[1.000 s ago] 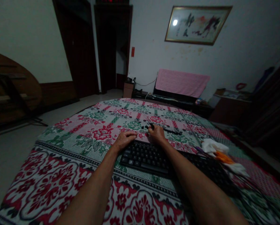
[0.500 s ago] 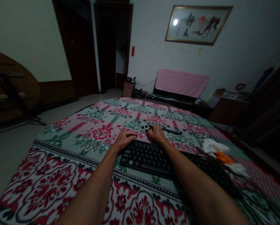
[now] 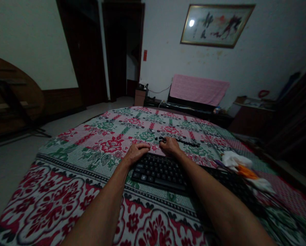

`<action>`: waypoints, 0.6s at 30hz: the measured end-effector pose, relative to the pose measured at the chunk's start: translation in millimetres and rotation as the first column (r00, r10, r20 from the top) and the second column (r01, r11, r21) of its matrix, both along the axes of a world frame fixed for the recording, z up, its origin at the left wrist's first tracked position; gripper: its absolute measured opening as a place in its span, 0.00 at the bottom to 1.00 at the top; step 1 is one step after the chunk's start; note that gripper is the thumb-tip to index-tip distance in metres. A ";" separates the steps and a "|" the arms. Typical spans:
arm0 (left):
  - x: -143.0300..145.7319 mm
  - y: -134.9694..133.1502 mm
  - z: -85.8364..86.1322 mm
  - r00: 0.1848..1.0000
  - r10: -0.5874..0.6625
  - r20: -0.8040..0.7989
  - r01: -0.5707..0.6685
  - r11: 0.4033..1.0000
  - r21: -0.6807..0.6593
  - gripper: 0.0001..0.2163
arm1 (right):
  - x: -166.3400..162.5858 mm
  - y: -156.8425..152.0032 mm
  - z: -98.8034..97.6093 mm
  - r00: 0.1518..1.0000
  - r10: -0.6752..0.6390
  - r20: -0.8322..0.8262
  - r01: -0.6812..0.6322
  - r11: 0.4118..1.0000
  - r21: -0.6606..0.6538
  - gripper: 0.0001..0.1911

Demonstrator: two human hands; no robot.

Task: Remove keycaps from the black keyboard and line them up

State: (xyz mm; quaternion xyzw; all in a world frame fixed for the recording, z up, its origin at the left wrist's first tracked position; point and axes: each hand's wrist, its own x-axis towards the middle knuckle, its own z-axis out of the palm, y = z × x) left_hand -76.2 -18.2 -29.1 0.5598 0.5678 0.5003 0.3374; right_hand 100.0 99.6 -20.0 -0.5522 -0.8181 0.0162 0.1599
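Observation:
A black keyboard [image 3: 159,172] lies on the patterned cloth, partly covered by my right forearm. At its far left corner rests my left hand [image 3: 136,152], fingers stretched out and thumb pointing right; nothing shows in it. Just beyond the keyboard's far edge, my right hand [image 3: 170,146] is closed with curled fingers. Its fingertips are at a small black piece that looks like a keycap [image 3: 164,139], partly hidden by the fingers. A row of similar small black keycaps [image 3: 187,141] stretches right from behind this hand.
Right of my forearm lies a second dark keyed board [image 3: 233,186], with cables and a white and orange cloth bundle [image 3: 245,169]. The floral cloth [image 3: 111,145] covers the broad surface. Beyond it stands a screen under a pink towel [image 3: 199,89]. A round wooden tabletop [image 3: 14,99] leans at left.
My right hand has shifted slightly left and its fingers have curled in closer over the small black pieces. My left hand and the keyboard stay in place.

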 end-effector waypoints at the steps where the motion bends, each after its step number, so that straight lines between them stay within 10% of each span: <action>1: -0.1 0.4 -0.7 1.000 0.001 0.003 -0.001 1.000 0.000 0.12 | 0.8 3.2 -0.4 1.000 0.011 -0.010 -0.011 1.000 0.005 0.16; 18: 1.2 0.7 -0.2 1.000 0.007 0.016 -0.007 1.000 -0.031 0.12 | -1.6 15.0 -4.8 0.998 0.038 -0.059 -0.038 0.999 0.016 0.18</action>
